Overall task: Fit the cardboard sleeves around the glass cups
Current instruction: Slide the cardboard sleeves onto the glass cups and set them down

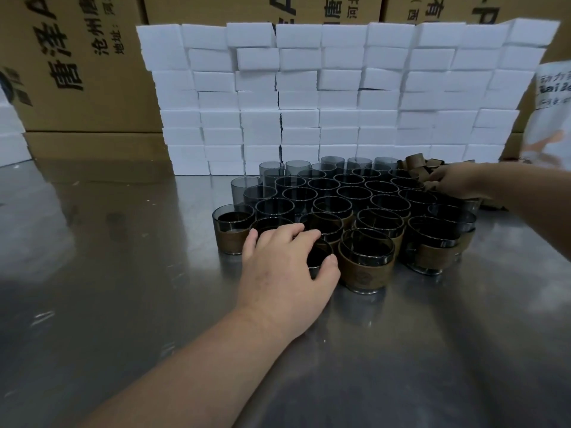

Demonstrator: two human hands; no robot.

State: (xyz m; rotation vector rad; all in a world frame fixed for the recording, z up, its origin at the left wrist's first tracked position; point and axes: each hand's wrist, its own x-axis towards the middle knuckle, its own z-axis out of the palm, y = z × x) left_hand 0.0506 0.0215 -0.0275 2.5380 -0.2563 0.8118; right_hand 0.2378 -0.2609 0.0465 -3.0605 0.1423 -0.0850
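Right now my left hand [287,264] is clamped over a glass cup [319,257] at the near edge of the cluster. Four fingers curl over its far rim and the thumb presses the near wall. The palm covers most of the cup, so I cannot tell whether it wears a sleeve. Touching that cup on the thumb side stands a sleeved cup [366,264], a brown band round its lower half. Another sleeved one [233,233] stands just past my little finger. Further sleeved cups [432,242] crowd between my two hands, rims touching.

Beyond my left fingertips the bare cups [349,193] are packed rim to rim in rows, walling off the bench behind them. My right hand [454,180] reaches across the far corner of that cluster into the pile of cardboard sleeves [415,162]. It is blurred, with its fingers down in the pile, so I cannot tell whether they have hold of a sleeve. The pile lies on the bench [108,242] around and just beyond that hand's fingertips, hard against the cups.

Past both hands a wall of white boxes [309,97] rises many rows high, closing off the far side of the bench. Brown cartons [77,72] with printed characters stand behind it. A pale printed bag [551,112], blurred, stands upright beyond my right wrist.
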